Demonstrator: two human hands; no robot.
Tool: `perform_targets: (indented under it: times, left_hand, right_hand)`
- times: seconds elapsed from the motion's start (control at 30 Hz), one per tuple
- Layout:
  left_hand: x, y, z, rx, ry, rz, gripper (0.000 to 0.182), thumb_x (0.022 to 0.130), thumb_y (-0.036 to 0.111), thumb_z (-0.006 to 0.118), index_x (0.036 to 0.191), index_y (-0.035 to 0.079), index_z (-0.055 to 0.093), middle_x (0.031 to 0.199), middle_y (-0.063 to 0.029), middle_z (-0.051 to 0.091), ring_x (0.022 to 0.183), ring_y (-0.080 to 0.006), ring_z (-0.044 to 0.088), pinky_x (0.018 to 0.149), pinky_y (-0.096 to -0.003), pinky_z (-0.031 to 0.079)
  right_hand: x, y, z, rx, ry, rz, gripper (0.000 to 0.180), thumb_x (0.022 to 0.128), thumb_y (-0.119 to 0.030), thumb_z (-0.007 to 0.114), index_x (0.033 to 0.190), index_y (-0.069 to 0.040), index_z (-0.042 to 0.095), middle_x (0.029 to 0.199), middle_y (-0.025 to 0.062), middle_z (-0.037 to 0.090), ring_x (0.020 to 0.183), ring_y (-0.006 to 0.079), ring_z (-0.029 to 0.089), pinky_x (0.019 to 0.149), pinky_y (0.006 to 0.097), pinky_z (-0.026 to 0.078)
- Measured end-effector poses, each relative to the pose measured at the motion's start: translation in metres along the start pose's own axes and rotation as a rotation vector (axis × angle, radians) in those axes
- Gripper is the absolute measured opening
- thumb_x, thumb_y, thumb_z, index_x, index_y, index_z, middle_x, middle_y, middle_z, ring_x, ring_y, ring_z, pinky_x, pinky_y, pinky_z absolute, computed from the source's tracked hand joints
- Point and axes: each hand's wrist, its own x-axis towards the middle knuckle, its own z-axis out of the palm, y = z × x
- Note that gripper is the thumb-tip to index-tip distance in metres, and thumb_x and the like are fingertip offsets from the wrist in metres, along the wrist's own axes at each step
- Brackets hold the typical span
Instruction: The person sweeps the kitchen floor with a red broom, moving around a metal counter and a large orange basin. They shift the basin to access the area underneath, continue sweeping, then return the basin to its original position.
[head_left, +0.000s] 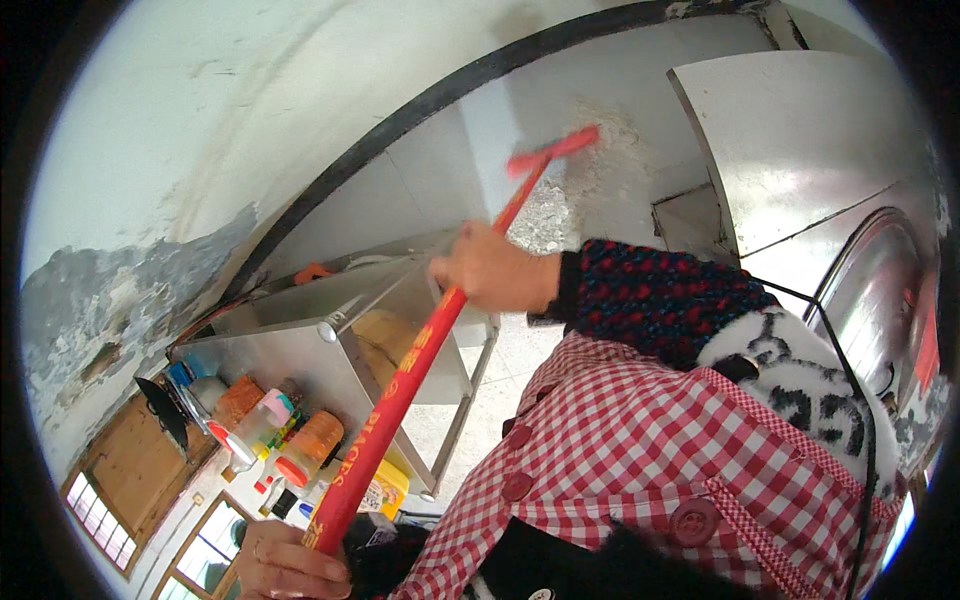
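My right hand (495, 268), in a dark knitted cuff, grips the middle of a red pole (405, 375). Lower in the view, at the left, my left hand (291, 562) is closed around the pole's thick near end, which bears yellow writing. At the far end sits a red crosspiece head (555, 150), blurred; whether it is a mop or a squeegee I cannot tell. The head appears in front of a grey surface (420, 165) with a rough, worn patch (551, 217). A red-and-white checked apron (630, 435) covers my body.
A metal table (277, 352) stands at the left, with jars (315, 442), bottles and a yellow container (390, 484) beside it. At the right are a metal counter (810, 135) and a round metal pan or lid (870, 292). The white wall (187, 112) has peeling plaster.
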Motion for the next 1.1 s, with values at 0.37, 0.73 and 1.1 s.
perform_targets:
  times: [0.37,0.73,1.1]
  left_hand:
    - [-0.003,-0.18,0.13,0.079,-0.476,-0.3,0.023,0.068,-0.011,0.064,0.086,0.003,0.064,0.082,-0.0125,0.062,0.087,-0.0285,0.064,0.098,-0.0463,0.044]
    - [-0.02,-0.133,0.123,0.275,-0.357,-0.366,0.023,0.064,-0.013,0.059,0.081,0.001,0.064,0.076,-0.0135,0.062,0.076,-0.0308,0.065,0.083,-0.0393,0.052]
    - [-0.051,-0.085,0.11,0.337,-0.091,-0.542,0.024,0.065,-0.012,0.058,0.085,0.0,0.065,0.074,-0.0142,0.062,0.073,-0.0313,0.065,0.075,-0.0345,0.052]
  right_hand:
    - [-0.098,0.192,-0.014,-0.076,0.299,0.304,0.015,0.076,-0.004,0.062,0.09,-0.009,0.06,0.08,0.009,0.062,0.083,0.0311,0.06,0.076,0.0412,0.044]
    - [-0.076,0.151,0.036,0.095,0.116,0.257,0.015,0.07,-0.005,0.069,0.08,-0.009,0.058,0.076,0.0102,0.061,0.077,0.0319,0.059,0.069,0.0417,0.046]
    - [-0.076,0.099,0.076,0.302,-0.197,0.116,0.012,0.074,-0.011,0.064,0.084,-0.009,0.059,0.077,0.0125,0.062,0.079,0.0358,0.06,0.069,0.0464,0.045]
